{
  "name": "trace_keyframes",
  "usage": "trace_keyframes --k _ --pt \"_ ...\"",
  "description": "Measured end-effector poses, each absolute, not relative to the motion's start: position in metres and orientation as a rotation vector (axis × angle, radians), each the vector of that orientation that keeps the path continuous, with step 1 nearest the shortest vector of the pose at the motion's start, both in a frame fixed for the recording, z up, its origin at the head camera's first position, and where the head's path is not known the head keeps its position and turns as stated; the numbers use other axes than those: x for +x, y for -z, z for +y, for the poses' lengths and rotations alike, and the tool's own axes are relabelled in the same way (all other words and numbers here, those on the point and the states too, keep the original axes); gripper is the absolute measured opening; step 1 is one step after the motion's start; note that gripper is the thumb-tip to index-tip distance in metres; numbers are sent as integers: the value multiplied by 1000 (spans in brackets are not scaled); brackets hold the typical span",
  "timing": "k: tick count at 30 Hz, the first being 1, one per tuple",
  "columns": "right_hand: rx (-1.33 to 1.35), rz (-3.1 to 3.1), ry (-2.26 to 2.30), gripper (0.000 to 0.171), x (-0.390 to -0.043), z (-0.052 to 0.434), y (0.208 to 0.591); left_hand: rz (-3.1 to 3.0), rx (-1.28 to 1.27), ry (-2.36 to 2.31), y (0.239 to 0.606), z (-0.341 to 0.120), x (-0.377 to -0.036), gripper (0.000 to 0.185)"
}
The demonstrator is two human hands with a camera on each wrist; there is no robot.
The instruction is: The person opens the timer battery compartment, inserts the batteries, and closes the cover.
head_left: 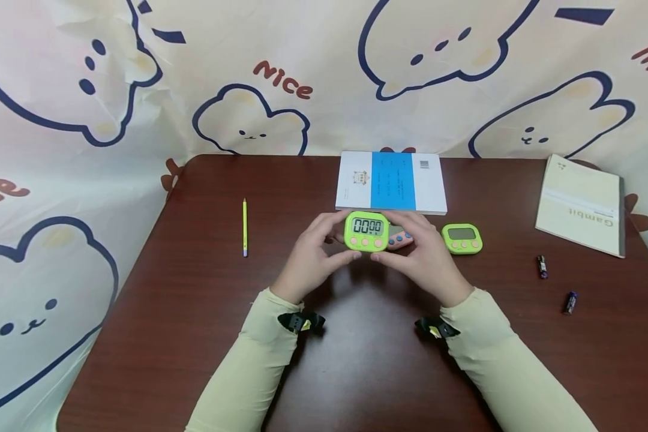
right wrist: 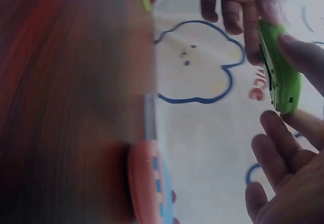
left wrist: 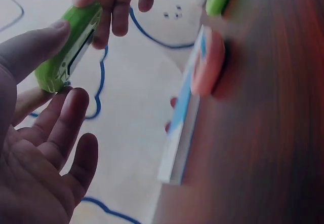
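Note:
A green digital timer (head_left: 366,231) is held up between both hands above the table, its display reading zeros over a row of pink buttons. My left hand (head_left: 312,255) pinches its left side between thumb and fingers. On the other side, my right hand (head_left: 429,258) grips it the same way. Both wrist views show the timer (left wrist: 68,49) edge-on, thumbs on one long edge and fingertips on the opposite one. Behind it lies a pink timer (head_left: 401,239) with blue buttons, partly hidden by the green one and the right hand.
A second green timer (head_left: 461,239) lies right of the hands. Farther right are two batteries (head_left: 542,267) and a cream notebook (head_left: 580,207). A white and blue book (head_left: 391,180) is at the back edge, and a yellow-green pencil (head_left: 245,228) lies on the left.

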State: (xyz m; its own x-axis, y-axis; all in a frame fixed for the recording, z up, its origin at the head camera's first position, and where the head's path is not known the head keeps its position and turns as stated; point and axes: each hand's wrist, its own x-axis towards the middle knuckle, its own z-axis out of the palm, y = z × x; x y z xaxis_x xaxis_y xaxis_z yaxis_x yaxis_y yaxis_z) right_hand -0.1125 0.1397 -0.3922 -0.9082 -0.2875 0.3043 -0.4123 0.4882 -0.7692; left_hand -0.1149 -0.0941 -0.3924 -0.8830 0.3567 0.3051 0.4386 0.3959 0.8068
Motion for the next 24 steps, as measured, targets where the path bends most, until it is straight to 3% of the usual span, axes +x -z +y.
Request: trace_keyframes --k 19,24 --pt "665 -3038 -1012 68 -174 87 420 -2780 -293 1448 438 -134 -145 63" --pt "684 -3105 -1011 57 -179 79 421 -2875 -212 1435 443 -141 -147 63"
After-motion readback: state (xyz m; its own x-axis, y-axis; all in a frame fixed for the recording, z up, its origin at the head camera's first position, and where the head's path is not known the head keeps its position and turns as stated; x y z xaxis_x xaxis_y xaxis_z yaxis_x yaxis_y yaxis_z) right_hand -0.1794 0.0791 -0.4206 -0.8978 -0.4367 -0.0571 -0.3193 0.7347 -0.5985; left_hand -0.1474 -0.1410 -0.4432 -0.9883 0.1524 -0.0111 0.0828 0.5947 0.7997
